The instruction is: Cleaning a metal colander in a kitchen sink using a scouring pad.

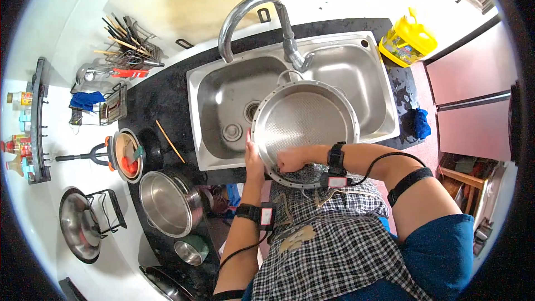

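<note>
A wide stainless steel pot [309,113] with a textured bottom and a dotted rim tilts over the front of the double sink [193,125], its open side facing me. One loop handle [289,73] stands out at its far side. My left hand [253,156] grips the pot's left wall from outside, near the rim. Inside the pot, my right hand [294,159] is curled into a fist and slightly blurred. Glittering texture [299,174] shows beneath it; whether that is a scrubber in my fingers or reflecting metal is unclear.
A chrome faucet [288,29] arches over the basins. A drain strainer [232,132] lies in the left one. Left on the black counter are a chopstick [170,141], another steel pot [165,202] and a small cup [190,251]. Right are a yellow jug [407,39] and blue cloth [422,123].
</note>
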Demonstrator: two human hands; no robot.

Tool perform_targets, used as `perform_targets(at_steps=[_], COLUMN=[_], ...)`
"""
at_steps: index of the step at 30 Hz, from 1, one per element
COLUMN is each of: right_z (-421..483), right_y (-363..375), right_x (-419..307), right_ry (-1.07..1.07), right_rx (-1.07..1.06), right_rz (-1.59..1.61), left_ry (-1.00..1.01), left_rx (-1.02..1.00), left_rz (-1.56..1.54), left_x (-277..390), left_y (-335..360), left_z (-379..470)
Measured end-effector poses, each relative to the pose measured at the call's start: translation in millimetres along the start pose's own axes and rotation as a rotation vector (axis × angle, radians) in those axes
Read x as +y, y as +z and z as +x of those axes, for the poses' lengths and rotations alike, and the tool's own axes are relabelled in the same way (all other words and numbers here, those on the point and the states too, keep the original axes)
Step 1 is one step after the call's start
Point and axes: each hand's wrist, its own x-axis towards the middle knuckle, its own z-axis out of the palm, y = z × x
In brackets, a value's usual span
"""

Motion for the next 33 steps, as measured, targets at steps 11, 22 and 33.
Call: perform_targets(at_steps=[11,22,33], right_z=[5,-22,32], right_y=[17,-40,-23], right_x=[28,15,-17], right_ry=[-0.185,0.088,-0.103], right_rx=[-0.122,0.127,0.285], right_rz=[-0.207,0.075,-0.534], left_ry=[0.006,0.081,0.117], left_rx=[0.061,-0.044,0.222], left_rz=[0.124,0.115,-0.288], left_x=[-12,-2,-56], left_y=[-17,-10,23], left_z=[8,-13,-12])
